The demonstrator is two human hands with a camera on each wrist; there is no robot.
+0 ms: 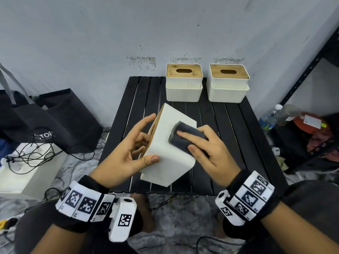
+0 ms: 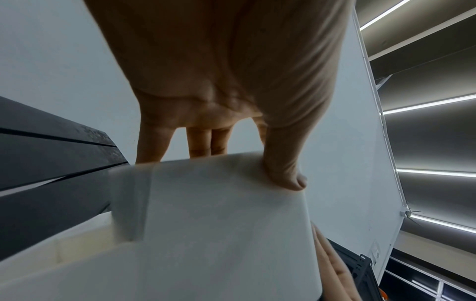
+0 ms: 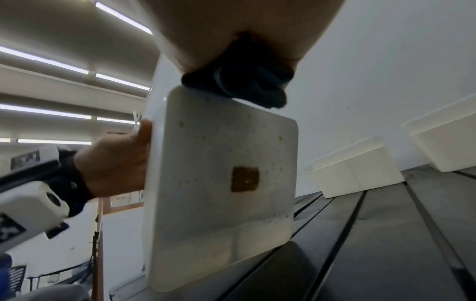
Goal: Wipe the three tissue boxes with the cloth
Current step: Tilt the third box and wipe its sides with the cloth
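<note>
We hold 1 white tissue box (image 1: 170,143) tipped on its side over the near middle of the black slatted bench (image 1: 229,114); its lower edge rests on the slats, as the right wrist view shows. Our left hand (image 1: 124,153) grips it from the left: thumb laid on the upward white face near the front corner, fingers (image 1: 141,140) curled against the wooden lid side, which faces left. In the left wrist view the thumb presses the box's white surface (image 2: 219,224).

Our right hand (image 1: 209,149) holds the folded dark cloth (image 1: 185,136) flat against the box's upward face, index finger stretched over the cloth, thumb pinching its near edge. In the right wrist view the cloth (image 3: 247,85) sits bunched under the palm at the box's top edge; the box's underside (image 3: 221,183) faces this camera, speckled with small spots and carrying 1 brown square patch (image 3: 244,179).

The 2 other tissue boxes stand upright at the far edge of the bench, against the wall: 1 in the middle (image 1: 184,82), 1 to its right (image 1: 228,83), slightly apart, both with wooden slotted lids up.

Left of the bench: black bag (image 1: 55,116), tangled cables (image 1: 33,154). Right: black shelf frame (image 1: 308,70), plastic bottle (image 1: 269,118).
</note>
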